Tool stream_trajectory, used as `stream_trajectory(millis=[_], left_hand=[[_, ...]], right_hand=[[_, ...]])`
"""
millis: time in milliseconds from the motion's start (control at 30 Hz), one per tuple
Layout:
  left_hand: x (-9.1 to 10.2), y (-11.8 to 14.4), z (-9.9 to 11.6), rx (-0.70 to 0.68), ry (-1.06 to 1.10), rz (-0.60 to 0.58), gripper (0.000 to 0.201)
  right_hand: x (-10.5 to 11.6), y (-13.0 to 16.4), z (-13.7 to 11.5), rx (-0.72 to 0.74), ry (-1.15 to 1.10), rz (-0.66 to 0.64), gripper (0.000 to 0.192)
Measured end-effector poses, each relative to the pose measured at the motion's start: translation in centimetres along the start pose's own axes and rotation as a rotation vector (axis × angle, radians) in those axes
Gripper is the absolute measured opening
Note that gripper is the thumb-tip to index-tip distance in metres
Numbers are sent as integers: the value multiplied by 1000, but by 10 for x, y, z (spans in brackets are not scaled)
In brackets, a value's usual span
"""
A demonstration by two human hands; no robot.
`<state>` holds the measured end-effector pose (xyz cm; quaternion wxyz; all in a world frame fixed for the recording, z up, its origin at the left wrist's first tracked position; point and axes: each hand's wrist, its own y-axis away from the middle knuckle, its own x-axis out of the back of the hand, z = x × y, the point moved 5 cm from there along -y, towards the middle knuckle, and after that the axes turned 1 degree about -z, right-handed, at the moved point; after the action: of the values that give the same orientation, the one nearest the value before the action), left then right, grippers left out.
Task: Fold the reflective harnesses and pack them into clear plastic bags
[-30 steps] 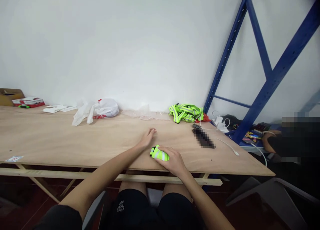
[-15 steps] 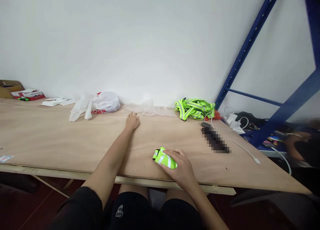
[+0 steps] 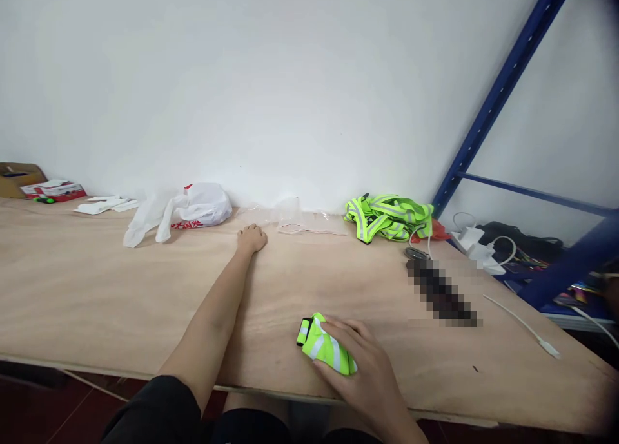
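A folded neon-yellow reflective vest (image 3: 329, 346) with silver stripes and black edging lies near the table's front edge. My right hand (image 3: 365, 360) is wrapped over its right side, thumb in front and fingers behind. Far forward on the table, my left hand (image 3: 252, 238) rests with its fingers curled down, close to some clear plastic bags (image 3: 309, 222). Whatever may be under those fingers is hidden. Toward the back right, against the wall, lies a loose heap of similar reflective vests (image 3: 389, 215).
A white plastic bag with red print (image 3: 207, 205) sits left of my left hand. At far left are white papers (image 3: 106, 204) and a red-white box (image 3: 53, 191). On the right are a pixelated dark object (image 3: 442, 292), a white cable (image 3: 522, 325) and a blue metal rack (image 3: 503, 96).
The view has shifted, so the table's front edge and the vest appear lower. My right hand keeps hold of the vest. My left hand's fingers look more curled.
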<state>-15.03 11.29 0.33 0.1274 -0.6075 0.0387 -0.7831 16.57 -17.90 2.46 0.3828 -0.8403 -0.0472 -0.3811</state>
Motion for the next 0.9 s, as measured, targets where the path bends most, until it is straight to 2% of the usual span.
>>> stream_trajectory(millis=[200, 333, 400, 500, 633, 700, 800, 900], left_hand=[[13, 32, 15, 28, -55, 69, 44], [26, 66, 39, -144, -31, 87, 45], [38, 82, 43, -224, -4, 99, 46], [59, 99, 26, -211, 25, 142, 41], [81, 116, -20, -77, 77, 164, 38], [87, 124, -36, -70, 129, 144, 41], [92, 135, -39, -152, 222, 117, 45], [94, 143, -24, -261, 294, 102, 46]], right_hand=[[0, -1, -1, -46, -18, -11, 41], [0, -1, -2, -57, -34, 8, 42], [0, -1, -2, -63, -38, 12, 42], [0, -1, -3, -62, -39, 9, 41], [1, -1, -3, -65, -29, 11, 40], [1, -2, -3, -73, -21, 12, 41], [3, -2, -4, -76, -14, 16, 39], [4, -2, -5, -87, -9, 20, 40]])
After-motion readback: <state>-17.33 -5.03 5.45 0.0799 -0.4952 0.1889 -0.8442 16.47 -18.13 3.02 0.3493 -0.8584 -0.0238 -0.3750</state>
